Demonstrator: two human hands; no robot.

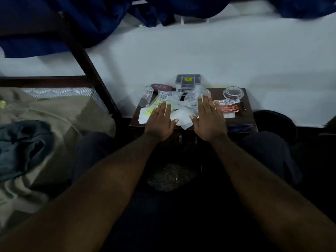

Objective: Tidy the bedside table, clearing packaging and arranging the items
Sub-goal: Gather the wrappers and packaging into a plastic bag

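Note:
A dark wooden bedside table (241, 116) stands against the white wall, littered with packaging. My left hand (161, 120) is stretched flat with straight fingers over white and yellow paper wrappers (149, 111). My right hand (209, 119) is flat too, above crumpled clear plastic (196, 93) and white tissue (182, 118). Neither hand holds anything. A drinking glass (146, 98) lies on its side at the table's left. Behind it sit a maroon case (161, 86) and a grey box with a yellow label (188, 81). A red foil sachet (228, 107) and a glass ashtray (233, 92) are on the right.
A bed with a beige sheet (60, 113) and a dark garment (21, 142) lies to the left, with a dark bed frame post (87, 64). Blue curtains (109, 17) hang above. My knees (263, 148) flank the table, and the floor below is dark.

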